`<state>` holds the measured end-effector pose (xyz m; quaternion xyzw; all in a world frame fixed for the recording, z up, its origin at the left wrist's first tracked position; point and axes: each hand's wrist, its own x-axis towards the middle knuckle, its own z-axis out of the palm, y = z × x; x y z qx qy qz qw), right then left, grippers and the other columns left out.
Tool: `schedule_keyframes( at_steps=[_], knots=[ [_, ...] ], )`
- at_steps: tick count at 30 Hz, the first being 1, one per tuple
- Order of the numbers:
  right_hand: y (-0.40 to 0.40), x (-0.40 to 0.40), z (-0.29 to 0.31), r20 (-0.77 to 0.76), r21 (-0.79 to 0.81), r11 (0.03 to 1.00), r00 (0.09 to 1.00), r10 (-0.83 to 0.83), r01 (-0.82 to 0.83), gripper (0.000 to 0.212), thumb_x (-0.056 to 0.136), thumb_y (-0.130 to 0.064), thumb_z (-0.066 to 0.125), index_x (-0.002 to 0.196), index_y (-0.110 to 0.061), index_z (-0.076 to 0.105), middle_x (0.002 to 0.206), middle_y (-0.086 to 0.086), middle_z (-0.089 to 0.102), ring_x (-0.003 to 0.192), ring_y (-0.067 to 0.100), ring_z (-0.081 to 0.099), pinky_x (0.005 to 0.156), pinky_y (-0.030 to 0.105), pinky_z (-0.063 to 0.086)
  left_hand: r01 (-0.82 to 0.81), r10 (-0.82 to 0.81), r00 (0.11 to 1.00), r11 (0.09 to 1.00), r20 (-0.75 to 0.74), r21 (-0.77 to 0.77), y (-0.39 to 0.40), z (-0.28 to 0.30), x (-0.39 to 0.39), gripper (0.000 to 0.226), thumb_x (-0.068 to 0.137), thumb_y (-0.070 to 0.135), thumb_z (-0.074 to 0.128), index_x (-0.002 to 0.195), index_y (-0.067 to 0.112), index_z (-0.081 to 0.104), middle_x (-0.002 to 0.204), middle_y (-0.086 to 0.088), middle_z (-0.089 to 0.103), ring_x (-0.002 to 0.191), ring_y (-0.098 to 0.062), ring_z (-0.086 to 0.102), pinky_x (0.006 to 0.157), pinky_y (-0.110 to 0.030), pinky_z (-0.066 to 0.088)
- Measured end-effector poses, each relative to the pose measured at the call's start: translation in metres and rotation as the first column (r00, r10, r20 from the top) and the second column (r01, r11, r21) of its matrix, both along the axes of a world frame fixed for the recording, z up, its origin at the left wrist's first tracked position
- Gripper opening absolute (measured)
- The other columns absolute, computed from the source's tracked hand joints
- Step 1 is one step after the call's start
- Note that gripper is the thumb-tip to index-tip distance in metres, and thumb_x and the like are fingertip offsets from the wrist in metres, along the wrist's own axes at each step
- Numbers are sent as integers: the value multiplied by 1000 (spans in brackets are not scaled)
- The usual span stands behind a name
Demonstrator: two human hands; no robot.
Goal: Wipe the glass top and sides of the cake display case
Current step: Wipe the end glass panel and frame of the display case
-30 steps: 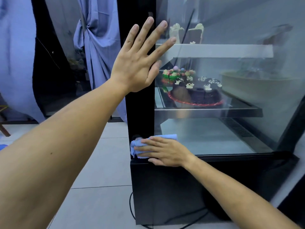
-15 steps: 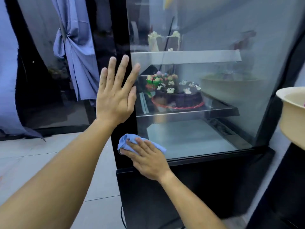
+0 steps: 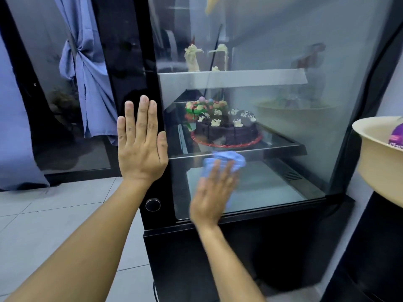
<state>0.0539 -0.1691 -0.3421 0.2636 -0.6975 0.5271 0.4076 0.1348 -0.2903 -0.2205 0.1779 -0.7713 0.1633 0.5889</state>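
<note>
The cake display case (image 3: pixel 283 51) stands in front of me, black-framed with a large glass side. My left hand (image 3: pixel 141 144) lies flat and open against its black corner post (image 3: pixel 130 62), fingers up. My right hand (image 3: pixel 212 192), blurred by motion, presses a blue cloth (image 3: pixel 226 159) against the lower part of the glass side. Inside, a chocolate cake (image 3: pixel 226 129) on a red board and a colourful cake (image 3: pixel 202 107) sit on the middle shelf. Cake slices (image 3: pixel 193 57) stand on the upper shelf.
A beige basin (image 3: pixel 379 162) juts in at the right edge, close to the case. Blue curtains (image 3: pixel 87 73) hang at the left behind a dark glass door. Grey floor tiles (image 3: pixel 54 225) lie lower left. A round knob (image 3: pixel 153 204) sits low on the corner post.
My right hand has swept the cloth from the bottom left corner of the glass up and to the right. My left hand stays flat on the post. The view has shifted left.
</note>
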Motion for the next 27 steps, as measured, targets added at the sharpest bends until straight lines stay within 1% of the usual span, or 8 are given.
schedule_keyframes(
  at_steps=[3, 6, 10, 13, 15, 18, 21, 27],
  knots=[
    [0, -10, 12, -411, 361, 932, 897, 161, -2, 61, 108, -33, 36, 163, -31, 11, 172, -2, -3, 159, 29, 3, 129, 45, 2, -6, 6, 1000, 1000, -2, -6, -1, 0, 1, 63, 110, 34, 22, 167, 16, 4, 174, -5, 7, 160, -34, 9, 131, -43, -3],
    [53, -85, 44, -583, 371, 922, 801, 138, 110, 62, 107, -28, 38, 163, -32, 13, 172, -6, 1, 159, 24, 6, 129, 44, 4, -10, 10, 1000, 1000, -4, 0, 0, 0, 1, 62, 110, 34, 21, 167, 17, 3, 173, -2, 5, 161, -32, 7, 130, -42, -4],
    [134, -182, 42, -201, -92, 972, 953, -229, 214, 51, 110, -28, 31, 157, -12, 36, 166, 14, 27, 154, 37, 23, 127, 45, 14, -34, 34, 999, 999, -9, -12, 0, 0, 0, 62, 110, 34, 19, 167, 17, 2, 173, -2, 1, 160, -27, 1, 130, -43, -4],
    [123, -168, 26, 350, -489, 827, 931, -105, 277, 52, 107, -22, 33, 157, -6, 36, 166, 19, 26, 155, 39, 19, 125, 29, 8, -38, 37, 999, 999, -18, -9, 2, -2, -2, 62, 110, 34, 21, 167, 18, 2, 173, -1, 1, 161, -32, 7, 131, -44, -3],
    [79, -111, 20, 414, -520, 793, 906, -89, 316, 52, 107, -22, 35, 156, -5, 36, 165, 21, 26, 155, 41, 19, 125, 33, 10, -47, 47, 999, 999, -20, -17, 3, -2, -3, 62, 110, 34, 21, 167, 18, 1, 173, -1, 1, 161, -34, 9, 130, -43, -4],
    [23, -27, -4, -83, 5, 995, 992, -99, 100, 54, 109, -33, 34, 160, -17, 28, 169, 14, 17, 157, 38, 14, 128, 48, 10, -37, 37, 999, 999, -16, -24, 0, -2, -1, 63, 111, 35, 22, 168, 18, 2, 173, -1, 1, 161, -27, -2, 130, -42, -6],
    [49, -70, 2, -549, 407, 904, 826, 129, 129, 57, 104, -35, 45, 159, -31, 31, 169, 1, 19, 157, 28, 19, 128, 45, 14, -14, 15, 1000, 1000, -15, 16, 2, -1, -1, 64, 110, 34, 25, 168, 18, 4, 173, -1, 0, 158, -17, -16, 129, -40, -9],
    [148, -190, 98, -410, 82, 980, 902, -134, 183, 51, 105, -28, 40, 154, -14, 42, 162, 18, 35, 153, 39, 26, 127, 50, 18, -35, 35, 999, 999, -19, 19, 4, 2, 0, 64, 110, 32, 24, 168, 17, 2, 173, 1, -5, 157, -17, -17, 129, -41, -9]
  ],
)
